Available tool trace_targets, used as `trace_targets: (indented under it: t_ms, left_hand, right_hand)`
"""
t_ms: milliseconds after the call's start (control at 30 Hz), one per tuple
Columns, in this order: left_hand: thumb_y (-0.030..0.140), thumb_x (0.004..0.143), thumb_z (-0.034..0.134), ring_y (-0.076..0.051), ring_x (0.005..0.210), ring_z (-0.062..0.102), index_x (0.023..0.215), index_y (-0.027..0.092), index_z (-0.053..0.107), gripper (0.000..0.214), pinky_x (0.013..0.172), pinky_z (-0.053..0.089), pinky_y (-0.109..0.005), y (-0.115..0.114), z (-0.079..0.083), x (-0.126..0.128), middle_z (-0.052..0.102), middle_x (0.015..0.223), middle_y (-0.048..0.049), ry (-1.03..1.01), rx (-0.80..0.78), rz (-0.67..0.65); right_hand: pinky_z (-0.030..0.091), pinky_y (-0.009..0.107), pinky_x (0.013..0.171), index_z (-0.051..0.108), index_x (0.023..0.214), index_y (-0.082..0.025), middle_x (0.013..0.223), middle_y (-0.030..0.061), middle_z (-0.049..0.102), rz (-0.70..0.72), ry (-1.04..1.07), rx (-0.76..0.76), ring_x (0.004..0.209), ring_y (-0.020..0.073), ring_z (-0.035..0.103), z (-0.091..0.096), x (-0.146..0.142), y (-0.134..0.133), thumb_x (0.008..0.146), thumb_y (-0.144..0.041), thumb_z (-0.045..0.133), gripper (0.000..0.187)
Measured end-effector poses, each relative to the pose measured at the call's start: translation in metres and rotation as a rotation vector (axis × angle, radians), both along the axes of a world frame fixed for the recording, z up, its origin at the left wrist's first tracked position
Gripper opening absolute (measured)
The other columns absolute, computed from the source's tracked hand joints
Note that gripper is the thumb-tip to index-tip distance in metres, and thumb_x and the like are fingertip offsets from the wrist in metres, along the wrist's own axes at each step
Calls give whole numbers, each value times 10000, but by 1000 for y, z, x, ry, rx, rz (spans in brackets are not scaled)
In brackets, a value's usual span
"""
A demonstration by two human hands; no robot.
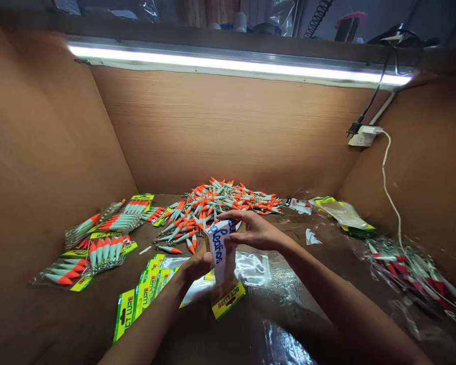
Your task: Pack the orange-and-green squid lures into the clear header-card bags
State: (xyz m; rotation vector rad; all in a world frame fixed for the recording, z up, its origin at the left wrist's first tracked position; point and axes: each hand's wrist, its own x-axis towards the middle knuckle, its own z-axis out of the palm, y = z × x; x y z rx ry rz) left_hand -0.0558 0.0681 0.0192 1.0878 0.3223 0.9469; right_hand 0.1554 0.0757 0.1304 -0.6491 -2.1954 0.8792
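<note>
Between my hands is a white block-like piece with blue script lettering (217, 243), held upright and tilted a little. My right hand (258, 230) grips it at the top and right, thumb on the near face and fingers over the upper edge. On the lower left side, my left hand (195, 267) closes on it, thumb at the edge; its other fingers are mostly hidden. Just below it, a yellow-green BCT LURE header card (228, 301) shows; whether the two are joined I cannot tell. Several more header cards (146, 289) lie fanned beside my left forearm.
Orange-and-white lures (216, 200) form a heap at the back. Packed lures (106, 251) lie at left. Clear bags (256, 268) are beyond my hands. Red-and-white packed lures (414, 274) and a card stack (342, 213) sit at right, under a hanging white cable (385, 172).
</note>
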Motion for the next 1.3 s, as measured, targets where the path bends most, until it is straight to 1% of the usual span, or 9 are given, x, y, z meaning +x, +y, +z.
trace_targets:
  t_ms: [67, 133, 233, 467, 767, 933, 1067, 1200, 1300]
  left_hand:
    - [723, 577, 792, -414, 1251, 534, 1259, 153, 633, 903, 1033, 416, -503, 3, -3, -1, 650, 1270, -186, -30, 3, -41]
    - [808, 669, 643, -414, 1307, 486, 1318, 140, 597, 932, 1083, 353, -525, 5, -3, -1, 621, 1317, -200, -107, -31, -94]
    - [834, 745, 518, -407, 1338, 459, 1406, 135, 516, 962, 1113, 296, -539, 7, -2, 0, 584, 1367, -216, -208, -102, -178]
    - [858, 794, 375, -402, 1271, 528, 1413, 59, 498, 1018, 1112, 280, -511, 4, -2, 7, 540, 1397, -266, -204, -134, -231]
    - [864, 812, 264, -416, 1230, 556, 1355, 39, 556, 1030, 1054, 345, -515, -1, 5, 9, 548, 1380, -281, -155, -148, -202]
    - [812, 860, 277, -414, 1202, 583, 1300, 97, 580, 892, 1041, 344, -536, -1, 1, 12, 578, 1347, -272, -202, -176, -227]
    - [807, 866, 276, -393, 1148, 618, 1437, 152, 445, 885, 1011, 360, -541, -2, -1, 15, 592, 1327, -260, -268, -226, -197]
    - [784, 891, 251, -362, 1112, 638, 1515, 151, 331, 892, 986, 389, -506, -2, -1, 15, 590, 1322, -261, -287, -274, -167]
    - [783, 890, 273, -369, 1110, 641, 1521, 157, 319, 890, 968, 407, -501, 1, -2, 14, 592, 1317, -256, -304, -301, -147]
  right_hand:
    - [598, 358, 772, 629, 1279, -269, 1079, 37, 683, 58, 49, -139, 916, 188, 658, -7, -2, 10, 841, -304, 731, 451]
    - [603, 303, 640, 637, 1265, -259, 1069, 43, 677, 80, 138, -255, 818, 166, 661, -12, -1, 13, 846, -344, 723, 436]
    - [580, 267, 565, 631, 1262, -240, 1032, 47, 684, 74, 244, -330, 738, 149, 650, -16, 1, 11, 845, -366, 726, 446]
    - [537, 362, 894, 687, 1146, -201, 1077, 68, 704, -21, 298, -180, 992, 205, 655, -6, 4, 12, 820, -346, 766, 366]
    - [551, 361, 849, 682, 1159, -185, 1097, 83, 713, -32, 373, -237, 955, 214, 662, 7, 17, 17, 790, -416, 781, 446]
    - [555, 316, 778, 681, 1151, -193, 1032, 58, 730, -248, 582, -229, 878, 194, 673, 13, 33, 23, 810, -389, 765, 403]
    - [557, 299, 749, 677, 1148, -204, 1015, 50, 719, -348, 672, -279, 841, 177, 671, 6, 63, 28, 823, -383, 743, 377]
    - [560, 339, 771, 663, 1182, -209, 1084, 80, 714, -486, 534, -306, 881, 204, 677, -17, 112, 36, 827, -431, 716, 422]
    - [538, 441, 863, 674, 1162, -174, 1111, 127, 706, -770, 275, -153, 988, 279, 657, -39, 136, 34, 765, -474, 739, 502]
